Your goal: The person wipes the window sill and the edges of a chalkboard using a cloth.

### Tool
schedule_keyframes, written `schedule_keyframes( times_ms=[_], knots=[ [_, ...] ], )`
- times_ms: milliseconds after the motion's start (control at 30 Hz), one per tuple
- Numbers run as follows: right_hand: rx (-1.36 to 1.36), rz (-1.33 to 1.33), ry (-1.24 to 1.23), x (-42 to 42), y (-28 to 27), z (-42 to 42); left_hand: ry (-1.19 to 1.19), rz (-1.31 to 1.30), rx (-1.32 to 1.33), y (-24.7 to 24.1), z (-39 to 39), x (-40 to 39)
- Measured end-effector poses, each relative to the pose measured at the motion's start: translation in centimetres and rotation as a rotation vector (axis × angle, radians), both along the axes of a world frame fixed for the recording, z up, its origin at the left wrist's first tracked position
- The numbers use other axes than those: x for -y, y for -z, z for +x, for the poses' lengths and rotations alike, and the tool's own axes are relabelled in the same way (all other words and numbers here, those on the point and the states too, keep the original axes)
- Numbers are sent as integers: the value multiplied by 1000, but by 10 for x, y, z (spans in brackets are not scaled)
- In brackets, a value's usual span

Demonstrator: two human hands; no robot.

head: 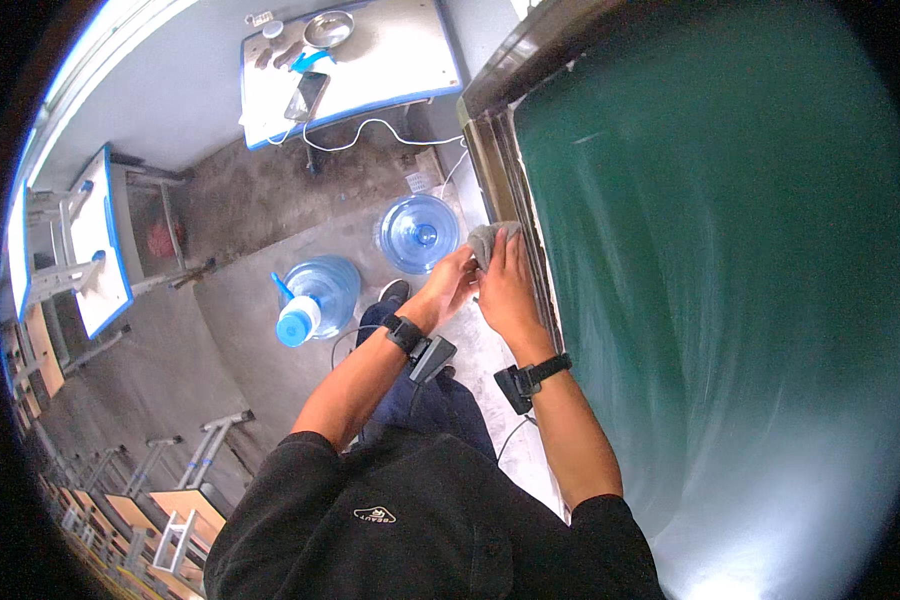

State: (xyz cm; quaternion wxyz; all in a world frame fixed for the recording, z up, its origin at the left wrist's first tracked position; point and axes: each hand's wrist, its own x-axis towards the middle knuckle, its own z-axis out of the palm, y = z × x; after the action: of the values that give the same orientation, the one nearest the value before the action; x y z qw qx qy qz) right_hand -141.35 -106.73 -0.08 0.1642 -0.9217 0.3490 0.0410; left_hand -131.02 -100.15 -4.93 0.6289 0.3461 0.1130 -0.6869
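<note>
A crumpled grey cloth [487, 238] lies against the ledge of the frame [495, 172] around a green chalkboard [645, 262]. My right hand [510, 289] presses over the cloth with its fingers stretched along it. At the cloth's left edge, the curled fingers of my left hand [450, 285] hold it; part of their grip is hidden. Pale streaks run down the chalkboard's surface.
Two blue water-cooler bottles, one [420, 232] beside the wall and one [330, 292] with a pump, stand on the floor. Ahead, a white table [397, 52] bears a metal bowl [328, 30] and a phone [307, 96]. A white cable [367, 124] hangs there. Desks [101, 240] line the left.
</note>
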Motion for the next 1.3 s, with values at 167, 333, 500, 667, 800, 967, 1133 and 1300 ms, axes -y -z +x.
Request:
schedule_keyframes(
  times_ms=[167,333,500,667,800,967,1133,1300],
  knots=[
    [24,-121,-143,43,16,59,-149,-50,116,2,41,29],
    [107,-174,-159,78,27,118,-273,-150,156,14,83,67],
    [113,-207,-156,80,16,126,-188,-166,179,12,102,73],
    [6,-126,-123,44,2,62,-28,-12,264,-4,49,35],
    [-122,-60,-84,11,-13,22,87,-96,176,-3,15,3],
    [2,-26,-106,45,0,69,-65,-69,210,11,46,39],
    [41,-123,-132,86,13,134,-174,-134,290,4,108,77],
    [-51,-320,-147,77,14,138,-97,-69,384,7,119,69]
  ],
)
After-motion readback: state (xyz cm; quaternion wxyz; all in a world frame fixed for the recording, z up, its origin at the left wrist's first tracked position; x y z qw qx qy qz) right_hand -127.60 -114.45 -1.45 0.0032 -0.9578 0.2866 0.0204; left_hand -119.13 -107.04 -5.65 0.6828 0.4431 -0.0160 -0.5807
